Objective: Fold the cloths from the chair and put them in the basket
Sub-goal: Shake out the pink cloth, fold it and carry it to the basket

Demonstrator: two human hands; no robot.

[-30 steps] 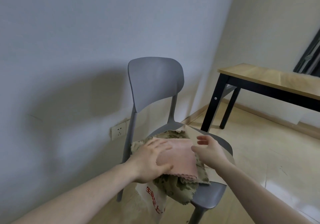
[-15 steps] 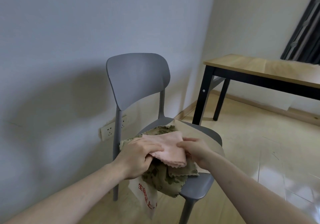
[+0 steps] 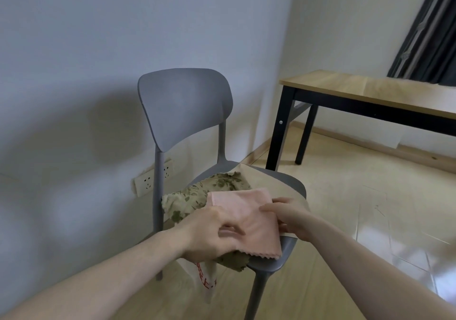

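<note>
While a second ago the fingers lay flat on it, the left hand (image 3: 212, 230) is now curling round the near edge of the pink cloth (image 3: 249, 221), and the right hand (image 3: 288, 214) is pinching its far side, so folding is ending; beyond, the green cloth (image 3: 197, 196) is waiting on the chair (image 3: 187, 104), basket unseen

The pink cloth (image 3: 249, 217) under the fingers (image 3: 228, 232) looks soft and matt with a pinked zigzag hem, and the olive floral cloth (image 3: 197, 196) beneath it is a thicker, rougher weave. Both lie on a grey chair (image 3: 185, 107) of smooth matt plastic. Beyond the fingers to the right, the tabletop (image 3: 365, 90) is pale matt wood grain on black painted legs, over a glossy floor (image 3: 370, 208).
</note>
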